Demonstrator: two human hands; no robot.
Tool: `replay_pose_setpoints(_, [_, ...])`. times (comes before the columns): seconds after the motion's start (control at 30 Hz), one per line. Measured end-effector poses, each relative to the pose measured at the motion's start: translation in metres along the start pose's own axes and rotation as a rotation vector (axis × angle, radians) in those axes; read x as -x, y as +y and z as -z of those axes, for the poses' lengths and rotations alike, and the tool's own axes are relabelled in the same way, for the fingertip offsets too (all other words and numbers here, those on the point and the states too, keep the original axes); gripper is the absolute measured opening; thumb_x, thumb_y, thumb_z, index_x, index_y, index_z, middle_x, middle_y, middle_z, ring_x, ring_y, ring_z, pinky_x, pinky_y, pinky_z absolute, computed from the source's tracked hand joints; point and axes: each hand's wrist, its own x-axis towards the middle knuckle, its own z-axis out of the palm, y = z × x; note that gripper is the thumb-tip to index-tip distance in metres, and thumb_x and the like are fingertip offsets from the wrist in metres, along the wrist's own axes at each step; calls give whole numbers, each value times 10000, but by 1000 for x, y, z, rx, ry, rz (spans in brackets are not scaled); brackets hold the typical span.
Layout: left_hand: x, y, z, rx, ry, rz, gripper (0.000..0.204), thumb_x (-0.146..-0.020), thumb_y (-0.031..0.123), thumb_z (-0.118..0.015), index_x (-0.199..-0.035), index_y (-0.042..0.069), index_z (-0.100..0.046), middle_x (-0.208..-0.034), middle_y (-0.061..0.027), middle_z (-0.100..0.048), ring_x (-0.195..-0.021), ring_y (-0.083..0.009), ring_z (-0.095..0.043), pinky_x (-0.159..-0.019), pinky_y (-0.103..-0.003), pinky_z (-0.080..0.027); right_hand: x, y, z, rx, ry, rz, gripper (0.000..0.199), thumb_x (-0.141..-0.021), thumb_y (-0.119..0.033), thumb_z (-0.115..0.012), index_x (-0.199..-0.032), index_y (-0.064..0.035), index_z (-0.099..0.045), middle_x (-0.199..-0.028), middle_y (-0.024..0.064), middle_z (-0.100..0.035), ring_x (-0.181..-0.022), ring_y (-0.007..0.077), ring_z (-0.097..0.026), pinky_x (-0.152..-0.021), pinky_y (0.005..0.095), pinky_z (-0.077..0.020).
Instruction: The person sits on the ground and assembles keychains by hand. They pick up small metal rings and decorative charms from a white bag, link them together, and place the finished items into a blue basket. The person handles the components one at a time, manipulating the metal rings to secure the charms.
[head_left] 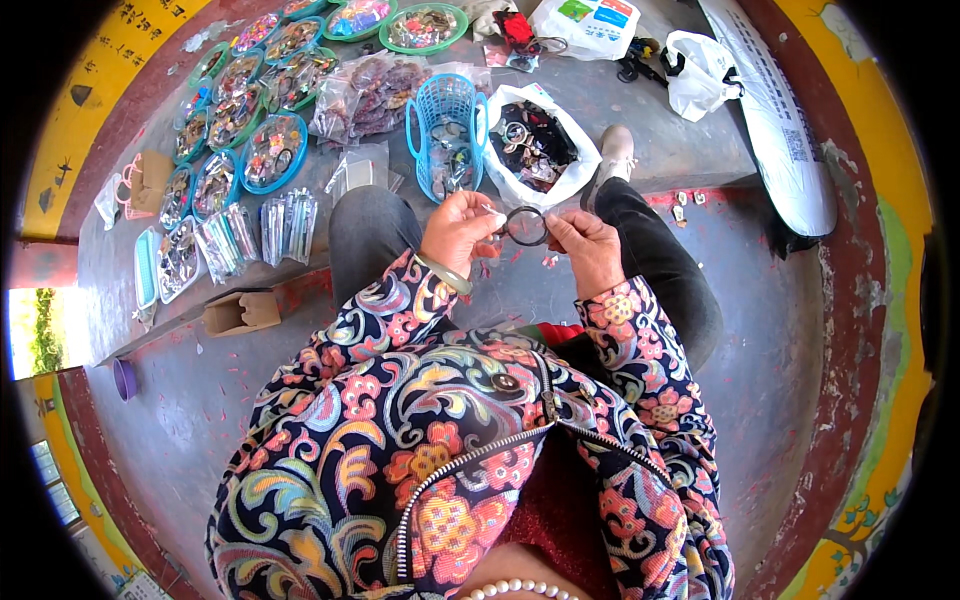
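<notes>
Between my hands is a dark round band that looks like a hair tie, held up as an open ring. My left hand pinches its left side, and a small white bit shows at those fingertips. The thumb and fingers of my right hand are closed on its right side. Just beyond my hands stands a white plastic bag, its mouth wide and full of dark bands and small bits. Left of the bag is a blue basket with small packaged pieces inside.
Round trays of colourful small goods crowd the raised grey ledge at left, beside clear bags and packets of slim items. A cardboard box sits below the ledge. White bags and a long silvery board lie at far right.
</notes>
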Motion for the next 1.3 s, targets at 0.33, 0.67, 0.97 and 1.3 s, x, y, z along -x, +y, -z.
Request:
replay_pose_setpoints(0.33, [-1,-2,5,18,-102,190,102,-797,71,-597,-888,30,-575,-751,-19,-575,-642,-70,-547,-431,-154,-417,-2,7,5,172,62,201,141,-788,-86,-620,-862,33,-638,-690,13,-587,-635,60,-508,-579,192,-405])
replay_pose_setpoints(0.67, [0,-9,-1,122,-46,194,110,-816,49,-570,-899,-19,-550,-849,-87,-589,-693,-152,-601,-587,-193,-510,-4,13,5,225,106,268,128,-783,-84,-623,-845,27,-629,-653,2,-572,-600,51,-476,-540,205,-394])
replay_pose_setpoints(0.97, [2,-3,-3,174,-194,310,119,-810,64,-584,-908,11,-542,-879,-96,-603,-788,-204,-622,-621,-229,-535,-7,13,8,355,61,257,105,-796,-90,-591,-826,10,-604,-625,18,-548,-579,54,-460,-527,216,-389])
replay_pose_setpoints(1.3, [-2,-10,3,101,-156,355,126,-803,28,-566,-919,3,-523,-877,-126,-623,-795,-244,-634,-568,-222,-531,-3,7,3,343,11,287,91,-796,-74,-592,-825,11,-604,-637,19,-558,-591,55,-468,-535,214,-395])
